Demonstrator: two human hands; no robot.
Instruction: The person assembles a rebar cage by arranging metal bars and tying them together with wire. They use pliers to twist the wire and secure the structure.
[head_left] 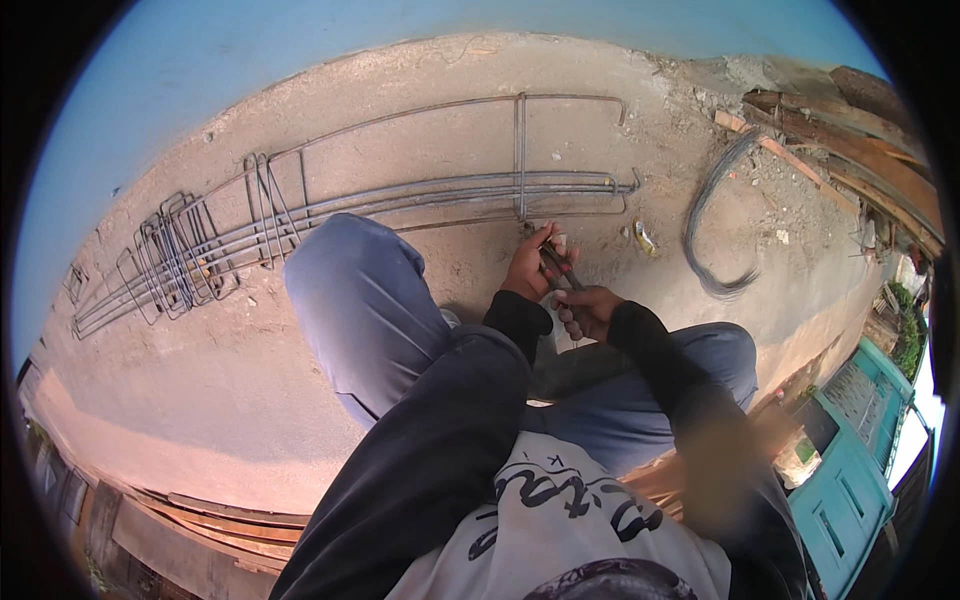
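Note:
My left hand [526,268] is closed around the upper part of a dark pair of pincers [556,264] with a touch of red, just in front of a rebar frame [522,150]. Lower down, my right hand [590,312] is wrapped about the handle end of the same tool. Fingers cover much of it, so its jaws cannot be made out. The frame lies flat on the ground, its long steel bars running off to the left. Bent stirrups [180,250] are bunched around the bars at the far left, and a few more lean nearer the middle.
A bundle of thin tie wire [700,215] curves across the ground on the right. Beside the frame's right end lies a small yellowish wrapper [645,238]. Wooden planks [850,135] are piled at the far right, with a turquoise panel [845,490] at the lower right.

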